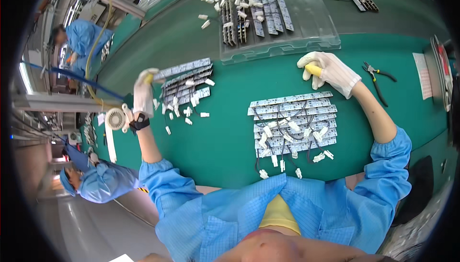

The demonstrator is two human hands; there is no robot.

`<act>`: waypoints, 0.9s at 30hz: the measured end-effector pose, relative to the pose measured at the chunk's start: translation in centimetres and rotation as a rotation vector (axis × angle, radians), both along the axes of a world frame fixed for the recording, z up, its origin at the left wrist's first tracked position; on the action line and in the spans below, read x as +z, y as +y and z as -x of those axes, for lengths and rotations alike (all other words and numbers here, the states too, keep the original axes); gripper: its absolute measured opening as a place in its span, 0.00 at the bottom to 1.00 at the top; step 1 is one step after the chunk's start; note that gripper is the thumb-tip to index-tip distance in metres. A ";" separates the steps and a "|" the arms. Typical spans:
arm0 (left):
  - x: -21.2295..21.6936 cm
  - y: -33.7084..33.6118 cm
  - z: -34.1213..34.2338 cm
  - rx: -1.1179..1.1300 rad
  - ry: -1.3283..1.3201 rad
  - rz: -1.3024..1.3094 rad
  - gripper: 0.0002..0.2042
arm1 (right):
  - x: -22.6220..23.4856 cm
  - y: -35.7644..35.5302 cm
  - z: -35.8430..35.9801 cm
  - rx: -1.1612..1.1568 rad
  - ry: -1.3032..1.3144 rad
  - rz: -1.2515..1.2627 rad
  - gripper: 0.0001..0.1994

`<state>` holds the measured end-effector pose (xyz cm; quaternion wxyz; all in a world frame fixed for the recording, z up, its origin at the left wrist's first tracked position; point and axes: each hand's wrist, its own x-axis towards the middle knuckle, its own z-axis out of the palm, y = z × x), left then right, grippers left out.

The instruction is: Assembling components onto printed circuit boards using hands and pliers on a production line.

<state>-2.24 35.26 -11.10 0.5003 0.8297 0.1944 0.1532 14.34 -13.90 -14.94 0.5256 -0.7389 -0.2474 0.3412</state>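
Note:
My left hand (143,94), in a white glove with a yellow fingertip cover, is closed at the left end of a narrow circuit board strip (184,68). That strip is the farthest of a small stack, whose white connectors (194,99) hang on dark wires. My right hand (330,72), gloved the same way, is beyond a row of circuit board strips (292,101) in front of me. Its fingers are loosely bent and apart, with nothing visible in them. White connectors (293,126) and wires lie across that row.
A clear plastic tray (311,39) holding more strips stands at the back. Pliers (376,77) with black and yellow handles lie at the right, near a printed sheet (422,75). A small white fan (116,118) is beside my left wrist. Two people in blue work at the left.

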 end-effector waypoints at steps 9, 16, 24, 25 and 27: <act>-1.2 -1.7 -0.7 -0.197 0.076 -0.335 0.27 | -0.5 -0.7 0.1 -0.042 0.000 -0.033 0.10; -3.5 -3.0 1.5 -0.435 0.004 -0.776 0.45 | -0.2 -0.4 0.2 -0.085 0.203 -0.072 0.10; -10.3 16.7 -9.7 0.286 0.257 -0.674 0.24 | 2.5 0.6 1.0 0.090 0.076 0.147 0.11; -9.4 12.1 -14.2 0.374 -0.036 -0.242 0.23 | 2.7 0.1 0.2 0.127 0.040 0.275 0.12; -7.0 7.7 -15.2 0.462 -0.389 0.009 0.21 | 6.6 -1.2 -1.4 0.079 0.011 0.437 0.12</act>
